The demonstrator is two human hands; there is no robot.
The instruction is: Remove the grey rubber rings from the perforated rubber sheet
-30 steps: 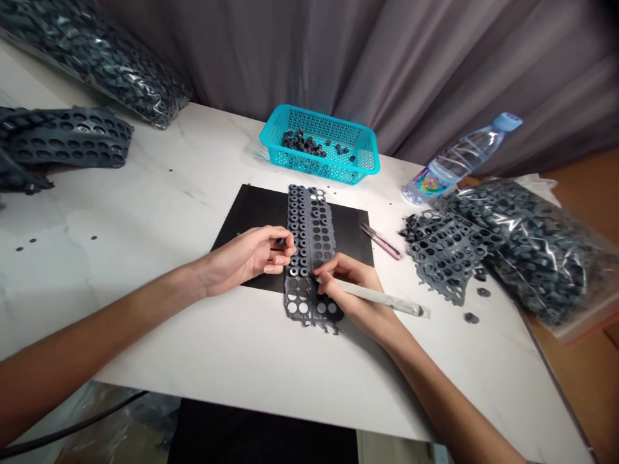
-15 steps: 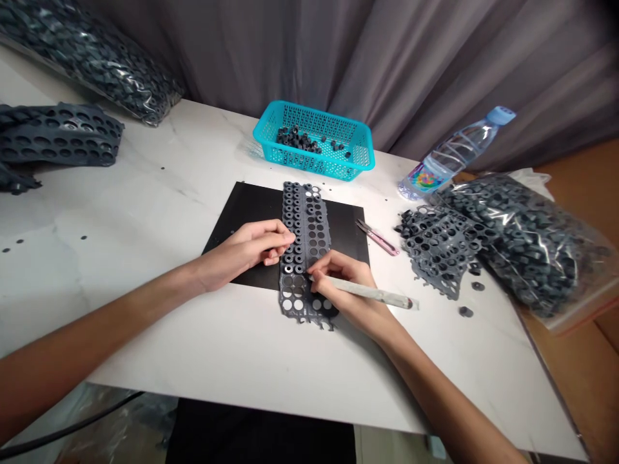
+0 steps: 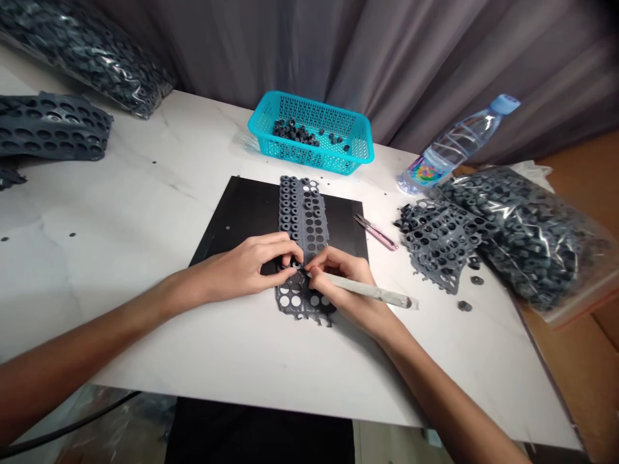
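A dark grey rubber sheet [image 3: 315, 230] with rows of round holes and small raised rings lies lengthwise across a black mat [image 3: 256, 206]. My left hand [image 3: 251, 263] reaches over the sheet's left side, its thumb and fingertips closed around a small rubber ring [image 3: 296, 265] at the lower end of the ring rows. In my right hand [image 3: 344, 277] is a slim white pen-shaped tool [image 3: 370, 290], gripped like a pencil. Its tip points at the same ring and is hidden by the fingers. The two hands' fingertips nearly meet.
Behind the mat stands a turquoise basket [image 3: 309, 158] with loose rubber pieces. Pink-handled snips [image 3: 380, 235] lie to the right, near a holed rubber scrap [image 3: 430, 245], a bulging bag [image 3: 527, 232] and a water bottle [image 3: 452, 151]. More rubber sheet [image 3: 53, 129] and another bag [image 3: 91, 55] lie left.
My left hand has moved down and right along the sheet to the lower rings, close to my right fingertips. The right hand keeps its grip on the tool. The view has shifted slightly.
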